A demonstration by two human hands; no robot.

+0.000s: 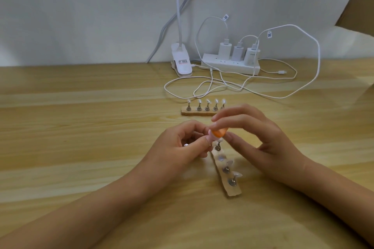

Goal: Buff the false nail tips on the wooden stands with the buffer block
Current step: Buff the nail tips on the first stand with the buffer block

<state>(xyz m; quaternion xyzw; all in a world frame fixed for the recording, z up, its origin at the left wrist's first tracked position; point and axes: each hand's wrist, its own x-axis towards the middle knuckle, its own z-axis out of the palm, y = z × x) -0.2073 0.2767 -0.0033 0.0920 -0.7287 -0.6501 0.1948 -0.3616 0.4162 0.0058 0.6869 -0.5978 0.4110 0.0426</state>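
A near wooden stand (pixel 232 190) lies slanted on the table and carries several clear false nail tips on metal pegs. My right hand (pixel 261 139) pinches an orange buffer block (pixel 280 133) between fingers and thumb, over the farthest peg (pixel 217 146) of that stand. My left hand (pixel 182 143) has its fingers curled and pinches the nail tip on that same peg, right against the block. A second wooden stand (pixel 199 113) with several nail tips stands farther back, untouched.
The wooden table (pixel 81 127) stretches left and right. At the back are a white power strip (pixel 230 65) with three chargers, a white clip lamp base (pixel 182 62), and loose white cables (pixel 212 85) looping just behind the far stand.
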